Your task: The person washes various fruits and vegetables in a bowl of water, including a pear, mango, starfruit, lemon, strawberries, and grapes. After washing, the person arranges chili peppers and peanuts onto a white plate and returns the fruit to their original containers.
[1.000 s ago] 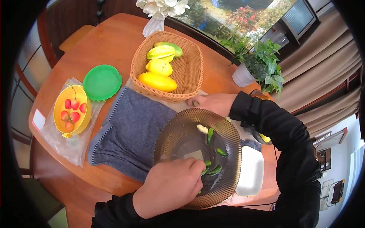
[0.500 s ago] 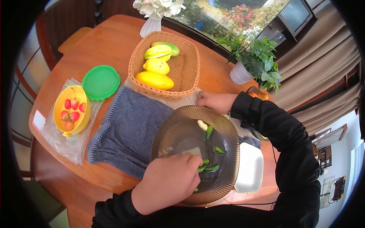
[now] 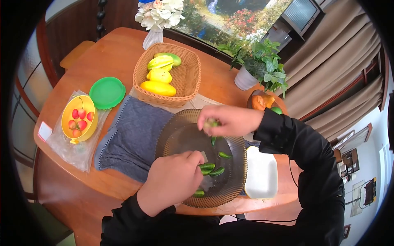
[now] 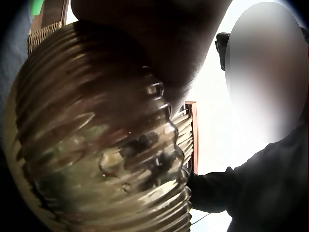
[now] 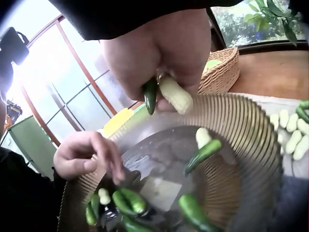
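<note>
A ribbed amber bowl stands before me with small green cucumbers and pale peanuts in it. Over its far side, my right hand holds a small dark green cucumber and a pale peanut, both hanging below the fingers in the right wrist view. My left hand is over the near left part of the bowl, its fingers pointing down beside a green cucumber. Nothing shows in its grasp. The bowl's ribbed side fills much of the left wrist view.
More peanuts lie on a cloth beyond the bowl. A wicker basket of yellow fruit, a blue-grey towel, a yellow container of red cherries, a green lid, a white tray and a potted plant surround it.
My right hand has come from the table beyond the bowl back over the bowl, carrying the cucumber and peanut. My left hand stays low over the bowl; the head view has shifted somewhat.
</note>
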A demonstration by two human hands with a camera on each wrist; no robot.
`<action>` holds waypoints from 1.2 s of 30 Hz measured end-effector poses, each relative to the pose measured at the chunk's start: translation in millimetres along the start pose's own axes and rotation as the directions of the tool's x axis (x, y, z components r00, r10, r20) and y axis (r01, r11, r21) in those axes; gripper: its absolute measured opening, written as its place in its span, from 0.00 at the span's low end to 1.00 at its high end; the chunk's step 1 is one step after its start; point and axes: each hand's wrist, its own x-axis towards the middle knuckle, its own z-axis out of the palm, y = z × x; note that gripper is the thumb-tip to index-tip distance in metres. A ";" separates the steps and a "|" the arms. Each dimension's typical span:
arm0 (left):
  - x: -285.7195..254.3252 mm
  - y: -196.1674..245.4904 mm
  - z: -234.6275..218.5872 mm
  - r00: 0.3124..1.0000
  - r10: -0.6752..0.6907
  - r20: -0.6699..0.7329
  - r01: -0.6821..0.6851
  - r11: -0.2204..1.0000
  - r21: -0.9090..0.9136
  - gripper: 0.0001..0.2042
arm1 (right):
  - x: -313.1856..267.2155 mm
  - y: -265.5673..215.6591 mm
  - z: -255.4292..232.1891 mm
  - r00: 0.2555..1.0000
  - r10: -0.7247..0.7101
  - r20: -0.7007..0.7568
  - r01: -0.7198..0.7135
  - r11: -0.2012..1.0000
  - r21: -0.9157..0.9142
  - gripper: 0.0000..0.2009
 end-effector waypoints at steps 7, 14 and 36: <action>-0.6 1.2 0.6 0.995 0.064 -0.082 -0.062 0.998 0.029 0.05 | -4.6 24.5 -11.5 0.982 0.165 -0.089 -0.123 0.926 0.358 0.13; -1.0 -1.5 2.1 0.998 0.038 -0.056 -0.038 0.999 0.008 0.06 | -1.1 114.0 -30.3 0.963 0.268 -0.022 -0.260 0.906 -0.334 0.26; -1.0 -3.4 0.4 0.999 0.052 0.000 -0.052 0.998 0.019 0.08 | 23.9 149.3 -12.0 0.999 0.016 0.038 0.005 0.869 -0.494 0.15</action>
